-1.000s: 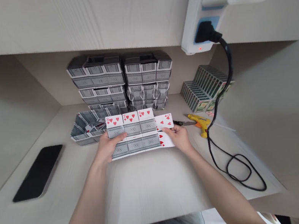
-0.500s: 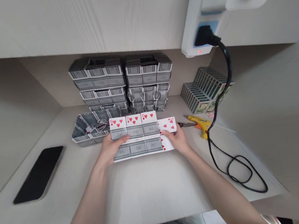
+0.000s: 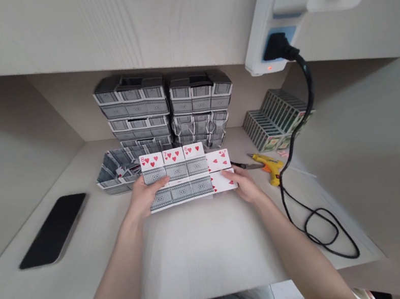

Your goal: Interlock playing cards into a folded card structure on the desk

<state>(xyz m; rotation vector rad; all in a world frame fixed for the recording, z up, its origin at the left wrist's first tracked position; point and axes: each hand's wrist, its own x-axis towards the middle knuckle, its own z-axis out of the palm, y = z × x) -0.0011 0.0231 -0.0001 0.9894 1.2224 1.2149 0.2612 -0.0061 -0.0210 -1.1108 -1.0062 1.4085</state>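
Both hands hold up a panel of joined playing cards above the desk. Patterned grey backs form its two rows, and the 8, 7 and 6 of hearts show face-up along its top edge. My left hand is closed on the left side, thumb lying over the front. At the right end two heart cards stick out face-up, one above the other. My right hand pinches the lower of these, its thumb on the face. Fingers behind the panel are hidden.
Behind the panel stand stacked card-built boxes and an open card box with loose cards inside. Rightward lie a yellow glue gun, scissors, card decks and a black cable. A phone rests at left.
The panel has risen slightly and shifted left, its right side tipping up. My right thumb has moved from between the two protruding cards down onto the lower one.
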